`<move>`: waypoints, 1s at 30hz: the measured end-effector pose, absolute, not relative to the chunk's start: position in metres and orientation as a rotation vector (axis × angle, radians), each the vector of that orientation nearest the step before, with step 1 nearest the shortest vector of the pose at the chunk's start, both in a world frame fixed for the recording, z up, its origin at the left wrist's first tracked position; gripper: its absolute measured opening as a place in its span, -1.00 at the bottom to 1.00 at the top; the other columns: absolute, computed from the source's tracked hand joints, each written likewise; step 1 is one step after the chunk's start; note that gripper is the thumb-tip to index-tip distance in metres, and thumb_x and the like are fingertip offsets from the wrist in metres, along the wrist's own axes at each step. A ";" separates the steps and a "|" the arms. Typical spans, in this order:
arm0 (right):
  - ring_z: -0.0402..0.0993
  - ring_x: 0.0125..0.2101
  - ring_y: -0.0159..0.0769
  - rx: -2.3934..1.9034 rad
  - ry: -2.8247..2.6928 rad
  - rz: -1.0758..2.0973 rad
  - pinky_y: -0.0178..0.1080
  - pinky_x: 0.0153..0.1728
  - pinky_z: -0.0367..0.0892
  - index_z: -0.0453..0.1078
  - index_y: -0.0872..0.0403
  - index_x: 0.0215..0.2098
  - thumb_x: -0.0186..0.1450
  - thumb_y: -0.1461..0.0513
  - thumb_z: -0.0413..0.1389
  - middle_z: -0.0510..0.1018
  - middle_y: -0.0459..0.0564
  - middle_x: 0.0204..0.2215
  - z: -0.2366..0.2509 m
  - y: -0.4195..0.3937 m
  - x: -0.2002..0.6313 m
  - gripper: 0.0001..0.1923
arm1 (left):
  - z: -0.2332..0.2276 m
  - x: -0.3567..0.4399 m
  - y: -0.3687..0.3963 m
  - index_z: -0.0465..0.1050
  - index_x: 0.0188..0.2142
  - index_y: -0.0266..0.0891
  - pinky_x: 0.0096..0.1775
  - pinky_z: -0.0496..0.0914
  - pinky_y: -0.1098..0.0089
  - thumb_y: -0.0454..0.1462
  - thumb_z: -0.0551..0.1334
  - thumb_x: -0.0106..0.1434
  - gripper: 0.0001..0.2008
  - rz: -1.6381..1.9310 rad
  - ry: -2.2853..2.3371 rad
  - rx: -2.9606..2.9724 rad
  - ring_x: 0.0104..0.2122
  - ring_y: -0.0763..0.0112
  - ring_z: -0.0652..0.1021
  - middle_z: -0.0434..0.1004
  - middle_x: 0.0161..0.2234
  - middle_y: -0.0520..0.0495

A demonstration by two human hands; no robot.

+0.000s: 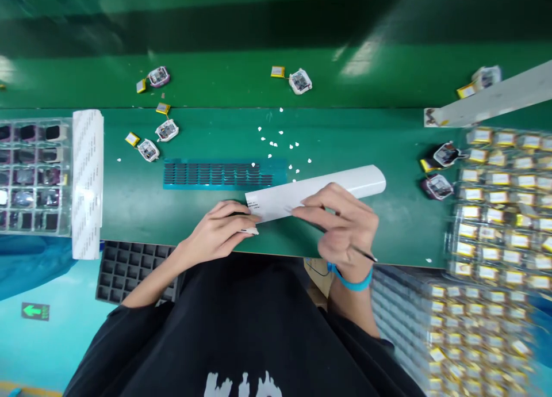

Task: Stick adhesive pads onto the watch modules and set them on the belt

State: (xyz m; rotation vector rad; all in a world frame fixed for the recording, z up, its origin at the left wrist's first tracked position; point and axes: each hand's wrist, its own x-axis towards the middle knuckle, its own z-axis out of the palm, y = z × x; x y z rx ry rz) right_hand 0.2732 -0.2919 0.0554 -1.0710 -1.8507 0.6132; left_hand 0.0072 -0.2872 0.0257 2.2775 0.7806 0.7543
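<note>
My left hand (221, 229) pinches a small white part (249, 231) at the table's front edge; its fingertips are at the left end of a white sheet. This glossy white sheet (362, 181) is curled into a roll, with small dark print at its left end. Over its middle, my right hand (347, 221) is closed round a thin dark tool, apparently tweezers (364, 254), whose back end sticks out below the palm. My right fingertips are at the sheet's surface; the tool's tip cannot be made out. Behind the sheet lies a blue strip sheet (218, 174) with rows of dark pieces.
Several small white bits (275, 144) are scattered behind the roll. Opened watch-like units with yellow batteries (167, 130) lie left, behind and right. Clear trays of batteries (491, 213) stand right; a tray of dark-faced parts (32, 175) and a printed white sheet (86, 184) are left.
</note>
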 end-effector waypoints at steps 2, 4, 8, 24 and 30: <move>0.49 -0.47 -0.30 -1.187 -1.682 0.760 -0.19 -0.46 0.37 0.66 0.02 -0.18 0.63 -0.10 -0.22 0.56 0.00 -0.46 0.045 -0.300 0.274 -0.32 | 0.018 0.004 -0.294 0.49 0.01 -0.20 0.21 0.47 0.07 -0.34 0.19 0.53 -0.86 0.688 0.812 2.346 0.10 0.17 0.65 0.71 0.04 -0.14; 0.58 -0.46 -0.32 -1.279 -1.545 0.938 -0.21 -0.40 0.47 0.66 0.00 -0.06 0.62 -0.03 -0.06 0.64 -0.04 -0.41 0.036 -0.305 0.271 -0.52 | 0.013 0.000 -0.296 0.48 0.00 -0.20 0.27 0.43 0.04 -0.36 0.18 0.52 -0.86 0.632 0.850 2.363 0.16 0.19 0.63 0.70 0.08 -0.12; 0.64 -0.49 -0.30 -1.440 -1.432 1.107 -0.23 -0.36 0.58 0.65 0.00 -0.10 0.46 0.09 0.27 0.73 -0.07 -0.32 0.022 -0.309 0.258 -0.81 | 0.011 -0.010 -0.295 0.47 0.00 -0.19 0.31 0.41 0.04 -0.38 0.18 0.52 -0.86 0.579 0.871 2.347 0.20 0.23 0.61 0.69 0.10 -0.12; 0.71 -0.39 -0.25 -1.371 -1.259 1.409 -0.29 -0.39 0.67 0.62 0.10 -0.19 0.52 -0.02 0.13 0.73 0.03 -0.35 0.005 -0.310 0.238 -0.60 | 0.012 -0.010 -0.295 0.53 -0.01 -0.19 0.33 0.40 0.06 -0.36 0.19 0.52 -0.84 0.575 0.898 2.301 0.18 0.25 0.63 0.71 0.08 -0.11; 0.72 -0.43 -0.20 -1.302 -1.107 1.489 -0.20 -0.32 0.70 0.64 0.11 -0.22 0.48 -0.03 0.21 0.72 0.07 -0.39 0.006 -0.310 0.242 -0.62 | 0.013 -0.009 -0.293 0.51 0.03 -0.21 0.31 0.44 0.03 -0.37 0.17 0.53 -0.82 0.574 0.894 2.295 0.18 0.24 0.63 0.70 0.08 -0.13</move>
